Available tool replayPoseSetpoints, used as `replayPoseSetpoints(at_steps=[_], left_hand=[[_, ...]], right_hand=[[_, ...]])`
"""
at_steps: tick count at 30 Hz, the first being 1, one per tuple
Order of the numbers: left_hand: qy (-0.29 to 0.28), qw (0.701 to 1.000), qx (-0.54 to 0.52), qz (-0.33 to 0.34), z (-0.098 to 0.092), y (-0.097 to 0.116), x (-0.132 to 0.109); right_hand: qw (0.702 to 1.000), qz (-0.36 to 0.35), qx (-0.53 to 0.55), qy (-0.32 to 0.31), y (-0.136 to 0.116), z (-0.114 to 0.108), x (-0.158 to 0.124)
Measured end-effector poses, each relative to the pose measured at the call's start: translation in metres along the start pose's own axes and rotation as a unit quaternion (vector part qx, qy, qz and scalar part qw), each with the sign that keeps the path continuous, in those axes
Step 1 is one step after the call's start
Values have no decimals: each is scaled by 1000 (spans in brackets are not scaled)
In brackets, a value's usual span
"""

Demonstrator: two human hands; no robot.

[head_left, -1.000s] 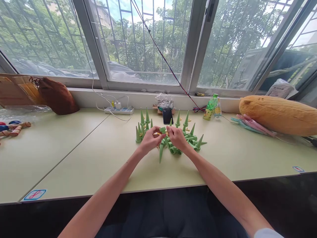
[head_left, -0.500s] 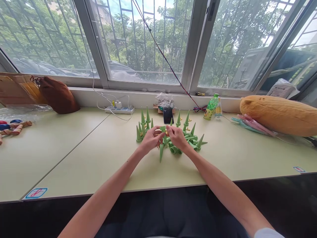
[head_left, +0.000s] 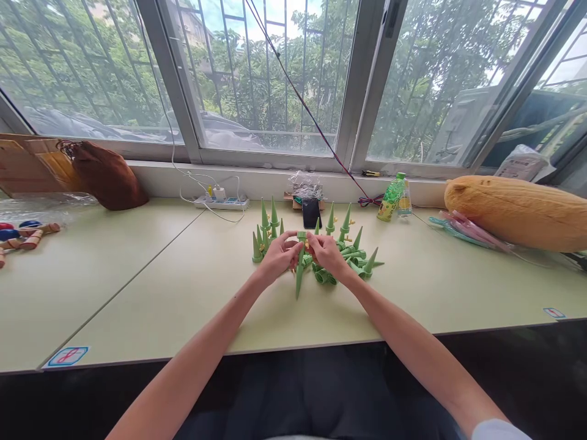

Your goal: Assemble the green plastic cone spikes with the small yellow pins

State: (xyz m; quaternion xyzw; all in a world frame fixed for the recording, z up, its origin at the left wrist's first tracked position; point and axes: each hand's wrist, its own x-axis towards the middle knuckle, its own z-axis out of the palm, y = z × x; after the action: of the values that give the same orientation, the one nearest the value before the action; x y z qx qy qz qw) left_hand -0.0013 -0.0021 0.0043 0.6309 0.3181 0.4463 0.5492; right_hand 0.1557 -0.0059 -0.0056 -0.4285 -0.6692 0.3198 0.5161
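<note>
While left hand (head_left: 278,253) grips a green spike (head_left: 301,235) over the tabletop (head_left: 174,293), right hand (head_left: 327,254) pinches at its yellow tap (head_left: 307,245) | apparently done: upright spikes (head_left: 345,222) beyond | apparently remaining: loose tubes (head_left: 321,277) near right hand

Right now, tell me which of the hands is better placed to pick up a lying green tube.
Probably the right hand: the lying green tubes cluster beside it, while the left hand is farther off. Both hands seem occupied with a green piece, though.
</note>
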Motion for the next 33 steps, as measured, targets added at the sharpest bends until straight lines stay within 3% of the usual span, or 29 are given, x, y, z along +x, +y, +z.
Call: replayPoseSetpoints(at_steps=[10,33], left_hand=[[27,1000,-5,-12,2,1,0],[14,1000,0,-21,2,-3,1]], right_hand=[[984,99,148,-31,-3,2,-1],[969,129,201,-56,-2,1,0]])
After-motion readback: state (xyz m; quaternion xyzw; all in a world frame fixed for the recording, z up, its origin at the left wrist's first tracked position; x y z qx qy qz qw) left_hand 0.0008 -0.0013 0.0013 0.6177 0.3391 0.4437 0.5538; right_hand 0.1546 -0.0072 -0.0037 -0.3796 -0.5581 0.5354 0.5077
